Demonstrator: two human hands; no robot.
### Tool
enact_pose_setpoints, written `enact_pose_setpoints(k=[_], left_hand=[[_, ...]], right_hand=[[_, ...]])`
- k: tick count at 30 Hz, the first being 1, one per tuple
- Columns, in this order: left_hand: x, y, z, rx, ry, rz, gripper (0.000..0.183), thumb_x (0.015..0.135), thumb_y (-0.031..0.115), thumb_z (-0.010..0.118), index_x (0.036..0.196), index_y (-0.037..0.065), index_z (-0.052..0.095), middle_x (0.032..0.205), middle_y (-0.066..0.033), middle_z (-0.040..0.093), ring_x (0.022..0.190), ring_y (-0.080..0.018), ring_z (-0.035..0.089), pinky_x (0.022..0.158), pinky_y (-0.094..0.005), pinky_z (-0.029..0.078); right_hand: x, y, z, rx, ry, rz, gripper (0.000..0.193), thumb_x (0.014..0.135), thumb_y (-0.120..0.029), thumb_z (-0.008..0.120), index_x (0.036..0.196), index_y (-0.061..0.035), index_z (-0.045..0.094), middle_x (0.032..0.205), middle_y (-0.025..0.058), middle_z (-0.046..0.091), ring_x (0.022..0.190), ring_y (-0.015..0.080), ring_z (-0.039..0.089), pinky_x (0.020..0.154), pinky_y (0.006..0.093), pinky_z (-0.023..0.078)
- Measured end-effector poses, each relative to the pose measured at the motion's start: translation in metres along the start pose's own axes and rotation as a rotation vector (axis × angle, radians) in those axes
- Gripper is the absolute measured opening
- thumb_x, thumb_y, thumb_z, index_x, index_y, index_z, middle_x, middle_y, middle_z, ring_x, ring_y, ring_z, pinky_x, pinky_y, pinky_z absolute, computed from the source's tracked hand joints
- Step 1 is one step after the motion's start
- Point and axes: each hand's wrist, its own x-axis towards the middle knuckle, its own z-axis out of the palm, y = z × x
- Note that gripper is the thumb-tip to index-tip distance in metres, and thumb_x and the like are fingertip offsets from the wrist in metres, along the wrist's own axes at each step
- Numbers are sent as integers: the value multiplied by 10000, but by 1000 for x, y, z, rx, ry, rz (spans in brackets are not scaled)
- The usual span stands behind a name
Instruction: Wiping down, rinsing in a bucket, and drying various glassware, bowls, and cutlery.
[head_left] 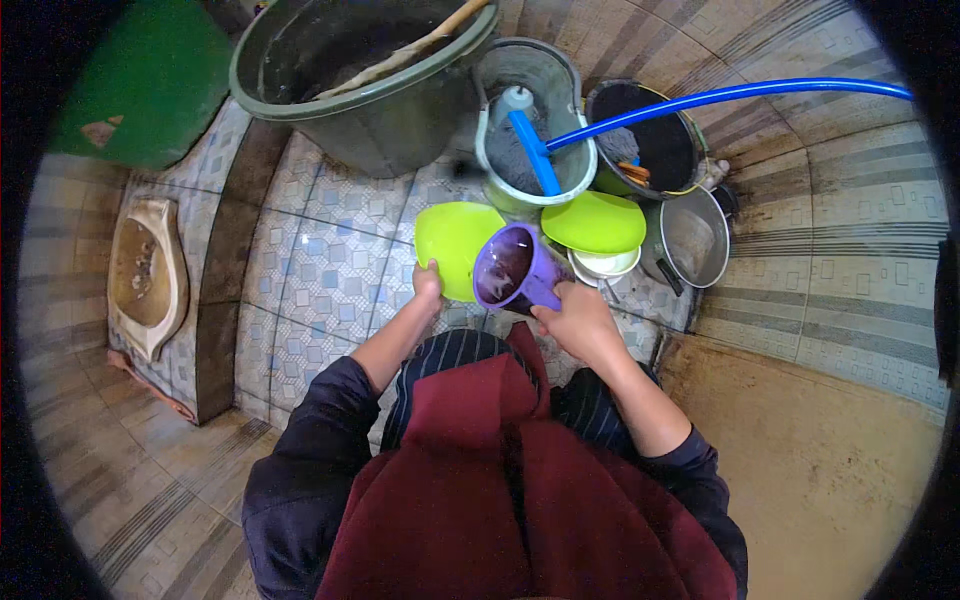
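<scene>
My left hand (428, 284) grips the lower edge of a lime-green plate (448, 240), thumb on its face, and holds it tilted above the tiled floor. In my right hand (583, 322) is the handle of a purple dipper (508, 262), its mouth turned toward the plate; whether water is inside I cannot tell. The dipper overlaps the plate's right edge in this view. Just beyond my right hand, a second lime-green plate (594, 222) rests against a white bowl (608, 264). A thin metal utensil handle shows beside the bowl.
A large dark green tub (365, 125) with a wooden stick stands at the back. Beside it are a grey-green bucket (530, 195) with a blue brush-like tool across it and a black bucket (690, 150). A metal pot (695, 240) lies tilted at right. The squat toilet (148, 275) is on a raised ledge at left.
</scene>
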Motion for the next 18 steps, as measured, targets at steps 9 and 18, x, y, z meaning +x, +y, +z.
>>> enact_pose_setpoints(k=[9, 18], left_hand=[[42, 48, 0, -102, -127, -338, 350, 836, 214, 411, 1130, 25, 391, 1035, -165, 516, 863, -277, 552, 735, -389, 465], [73, 33, -39, 493, 85, 56, 375, 798, 285, 507, 1069, 32, 452, 973, -122, 559, 831, -257, 559, 679, -410, 448]], right_hand=[[32, -37, 17, -123, 249, -263, 315, 678, -238, 605, 741, 68, 565, 569, 168, 570, 561, 289, 582, 599, 364, 456], [27, -30, 5, 177, 75, -89, 278, 688, -207, 553, 733, 68, 557, 566, 125, 588, 524, 226, 586, 550, 326, 450]])
